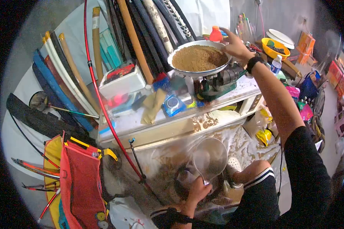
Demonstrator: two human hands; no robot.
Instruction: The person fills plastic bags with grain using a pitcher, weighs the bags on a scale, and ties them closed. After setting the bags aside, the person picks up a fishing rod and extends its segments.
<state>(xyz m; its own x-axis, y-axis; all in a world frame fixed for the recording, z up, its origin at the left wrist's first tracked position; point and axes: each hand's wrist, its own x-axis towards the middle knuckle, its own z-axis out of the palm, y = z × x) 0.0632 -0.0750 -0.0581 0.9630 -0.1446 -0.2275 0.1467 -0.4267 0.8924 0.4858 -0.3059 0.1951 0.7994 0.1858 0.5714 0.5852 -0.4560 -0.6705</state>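
Observation:
My left hand (198,191) is closed round the handle of a round mesh strainer (210,156), held low over a dark round tub (179,181) on the floor. My right hand (236,46) reaches up to the far right rim of a wide white pan (172,64), fingers apart, beside an orange bottle top (216,34). Light brown powder (197,58) fills most of the pan, darker and hollowed at its right side. The pan rests on a green balance scale (219,86) on the white table. Whether my right fingers touch the rim is hard to tell.
On the white table (149,131) are a foam box (118,82), a brown cloth-like piece (153,106) and a blue packet (174,105). A red pole (97,89) slants up at the left, above a red bag (80,175). A yellow bowl (264,45) and bottle (276,64) stand right.

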